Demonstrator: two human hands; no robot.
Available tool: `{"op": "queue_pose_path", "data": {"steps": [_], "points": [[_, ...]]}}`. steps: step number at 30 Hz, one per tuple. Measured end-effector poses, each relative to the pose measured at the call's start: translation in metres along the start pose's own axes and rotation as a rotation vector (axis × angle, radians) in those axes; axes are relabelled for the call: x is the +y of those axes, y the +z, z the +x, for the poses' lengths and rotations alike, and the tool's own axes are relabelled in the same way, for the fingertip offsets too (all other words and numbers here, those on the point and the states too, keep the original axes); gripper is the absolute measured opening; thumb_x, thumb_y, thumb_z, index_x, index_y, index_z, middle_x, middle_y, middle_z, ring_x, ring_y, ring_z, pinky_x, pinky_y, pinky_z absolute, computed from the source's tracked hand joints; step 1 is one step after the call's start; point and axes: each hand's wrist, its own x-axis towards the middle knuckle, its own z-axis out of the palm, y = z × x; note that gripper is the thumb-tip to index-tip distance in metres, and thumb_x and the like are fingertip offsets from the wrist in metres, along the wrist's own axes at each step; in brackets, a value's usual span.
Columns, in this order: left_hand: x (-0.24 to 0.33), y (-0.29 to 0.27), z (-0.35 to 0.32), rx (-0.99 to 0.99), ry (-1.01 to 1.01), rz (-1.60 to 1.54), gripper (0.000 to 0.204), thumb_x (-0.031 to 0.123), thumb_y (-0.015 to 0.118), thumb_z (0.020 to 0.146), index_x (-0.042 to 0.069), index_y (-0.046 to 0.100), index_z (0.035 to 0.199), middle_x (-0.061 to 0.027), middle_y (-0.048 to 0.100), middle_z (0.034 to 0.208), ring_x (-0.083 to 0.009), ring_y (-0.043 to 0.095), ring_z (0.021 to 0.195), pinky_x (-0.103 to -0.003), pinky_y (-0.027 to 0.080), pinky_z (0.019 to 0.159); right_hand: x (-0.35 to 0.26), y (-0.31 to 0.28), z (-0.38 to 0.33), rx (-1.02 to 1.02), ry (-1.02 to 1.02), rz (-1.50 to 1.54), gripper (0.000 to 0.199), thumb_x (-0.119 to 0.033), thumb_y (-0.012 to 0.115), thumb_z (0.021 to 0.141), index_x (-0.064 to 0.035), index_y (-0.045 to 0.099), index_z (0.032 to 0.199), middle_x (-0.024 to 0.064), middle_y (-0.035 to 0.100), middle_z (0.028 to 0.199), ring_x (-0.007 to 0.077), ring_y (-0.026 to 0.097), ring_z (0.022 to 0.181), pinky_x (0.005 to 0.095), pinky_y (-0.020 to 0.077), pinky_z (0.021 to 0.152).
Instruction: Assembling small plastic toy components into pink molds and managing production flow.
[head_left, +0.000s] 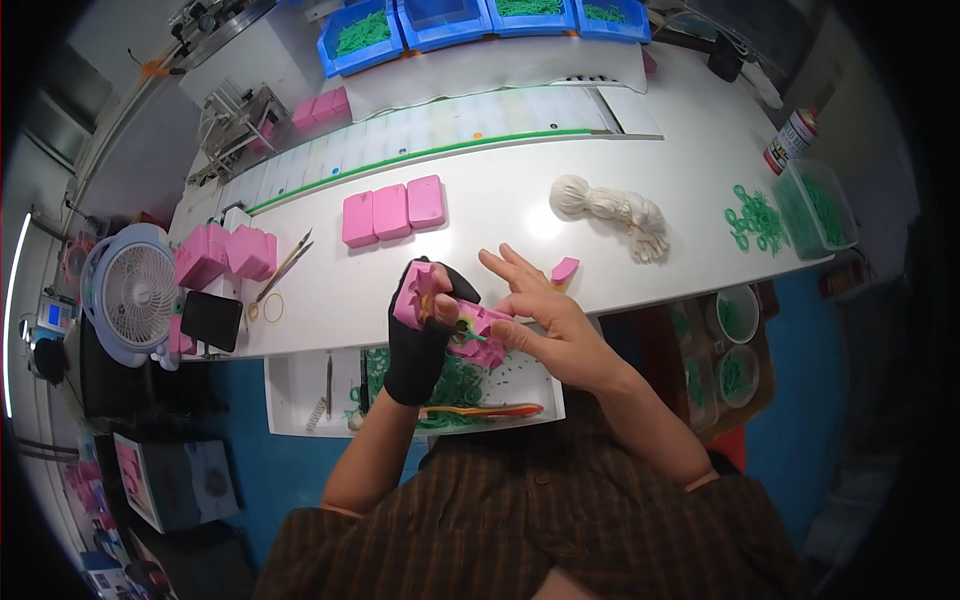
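My left hand (418, 335), in a black fingerless glove, grips a pink rubbery mould (411, 296) over the table's front edge. The mould is spread apart, showing hollowed inner faces, and its second pink part (478, 345) hangs toward the right. A small green piece (474, 334) shows inside it. My bare right hand (550, 325) has its thumb and index finger at this part's right edge, seemingly pinching it, while its other fingers are stretched out. Just beyond that hand lies a small pink-tipped tool (565, 270) with a yellowish part, partly hidden.
Three pink blocks (390, 212), a white string bundle (610, 210) and loose green pieces (755, 220) lie on the table. Below my hands, an open drawer (300, 385) holds green scraps. Left stand a fan (140, 295) and more pink blocks (200, 258); blue bins (445, 25) line the back.
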Motion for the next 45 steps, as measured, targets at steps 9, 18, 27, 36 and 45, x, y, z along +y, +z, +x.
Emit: {"op": "queue_pose_path", "data": {"steps": [9, 18, 27, 36, 45], "points": [[-0.005, 0.005, -0.030, -0.349, -0.536, -0.821, 0.108, 0.089, 0.050, 0.058, 0.005, 0.039, 0.124, -0.0211, 0.053, 0.117, -0.0304, 0.056, 0.110, -0.041, 0.051, 0.088, 0.001, -0.029, 0.019, -0.380, -0.259, 0.076, 0.025, -0.029, 0.069, 0.081, -0.0049, 0.062, 0.082, 0.0160, 0.027, 0.151, 0.0396, 0.002, 0.143, 0.0543, 0.0169, 0.111], [-0.015, 0.001, -0.010, -0.259, -0.229, -0.469, 0.084, 0.084, 0.051, 0.065, 0.010, 0.043, 0.103, -0.0183, 0.057, 0.103, -0.0262, 0.061, 0.092, -0.035, 0.052, 0.073, 0.012, -0.019, 0.007, -0.093, -0.101, -0.283, 0.019, -0.022, 0.066, 0.085, -0.0045, 0.063, 0.092, 0.0168, 0.048, 0.135, 0.0339, 0.038, 0.130, 0.0426, 0.0322, 0.105], [-0.028, 0.006, -0.009, -0.118, 0.045, -0.070, 0.078, 0.072, 0.057, 0.075, 0.001, 0.046, 0.105, -0.0072, 0.059, 0.093, -0.0116, 0.059, 0.081, -0.023, 0.047, 0.070, 0.016, -0.004, 0.007, 0.018, 0.135, -0.071, 0.023, -0.024, 0.065, 0.085, -0.0015, 0.066, 0.079, 0.0243, 0.052, 0.129, 0.0363, 0.043, 0.127, 0.0415, 0.0333, 0.103], [-0.025, 0.001, -0.012, -0.269, -0.036, -0.221, 0.071, 0.067, 0.058, 0.079, 0.001, 0.047, 0.105, -0.0097, 0.060, 0.094, -0.0129, 0.059, 0.084, -0.024, 0.048, 0.069, 0.007, -0.026, 0.021, -0.139, 0.032, -0.258, 0.013, -0.016, 0.064, 0.085, -0.0033, 0.065, 0.081, 0.0209, 0.052, 0.131, 0.0317, 0.044, 0.128, 0.0414, 0.0366, 0.102], [-0.017, 0.017, -0.002, 0.047, -0.111, -0.481, 0.076, 0.076, 0.046, 0.077, 0.012, 0.040, 0.118, -0.0109, 0.051, 0.117, -0.0235, 0.056, 0.103, -0.040, 0.048, 0.089, 0.006, 0.014, 0.022, 0.217, 0.228, 0.125, 0.031, -0.014, 0.068, 0.084, -0.0003, 0.047, 0.102, 0.0072, 0.060, 0.089, 0.0106, 0.057, 0.077, 0.0247, 0.0457, 0.064]]}}
